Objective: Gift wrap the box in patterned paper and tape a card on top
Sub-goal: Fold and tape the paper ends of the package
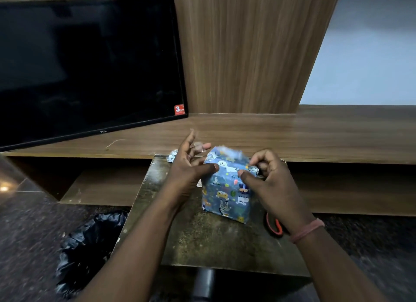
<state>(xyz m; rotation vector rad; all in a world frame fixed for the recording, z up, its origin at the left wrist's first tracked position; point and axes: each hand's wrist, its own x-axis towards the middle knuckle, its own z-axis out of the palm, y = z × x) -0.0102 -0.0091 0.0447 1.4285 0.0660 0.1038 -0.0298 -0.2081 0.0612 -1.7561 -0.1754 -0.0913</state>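
Woodwork filled most of the view: a long shelf unit (292, 135) ran across the back, with a dark television (85, 65) leaning on it at the left. Below that, a small worn table (213, 241) carried the work, set close in front of the person so both arms could reach it. A black bag (90, 241) lay crumpled on the floor beside the table's left edge.

The box (226, 189) stood near the far middle of the table, already covered in blue paper printed with small cartoon animals. Its near faces looked smooth and tight, while the top end looked unfinished and blurred, with loose paper standing up.

The left hand (189, 166) was at the box's upper left corner, thumb pressed against the paper, probably to steady it; its fingers were spread, and a clear strip of tape (199, 146) seemed to hang from them, ready for the top flap. The right hand (267, 178) was at the upper right corner, thumb on the paper and fingers curled, pinching a fold of paper (254, 168), likely to hold that flap shut for taping.

Scissors (275, 227) with orange handles lay just right of the box, half hidden under the right wrist. A paper scrap (172, 156) sat behind the left hand. No card was visible.
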